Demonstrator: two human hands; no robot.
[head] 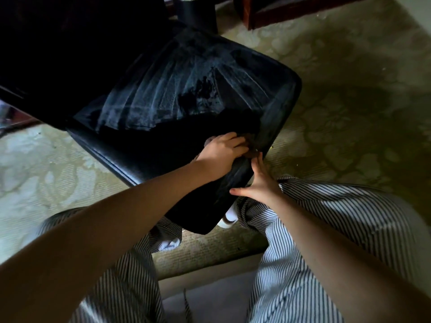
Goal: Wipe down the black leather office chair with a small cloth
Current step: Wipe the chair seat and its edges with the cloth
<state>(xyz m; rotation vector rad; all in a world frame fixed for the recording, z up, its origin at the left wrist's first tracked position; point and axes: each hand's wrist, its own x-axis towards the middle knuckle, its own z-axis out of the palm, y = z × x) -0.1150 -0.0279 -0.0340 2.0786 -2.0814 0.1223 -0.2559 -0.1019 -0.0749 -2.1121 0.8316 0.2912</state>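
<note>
The black leather office chair [177, 94] fills the upper middle, its seat streaked with pale wipe marks. My left hand [221, 152] lies on the seat's near right part with fingers curled over a small cloth [250, 145], of which only brownish bits show beside the fingers. My right hand [258, 180] rests against the seat's front edge, fingers straight and thumb spread out to the left.
Patterned greenish carpet [349, 94] surrounds the chair. My legs in striped trousers [326, 206] stand just in front of the seat, with a white shoe [229, 217] below its corner. Dark wooden furniture [279, 12] stands at the top right, a dark cylinder [196, 12] at the top middle.
</note>
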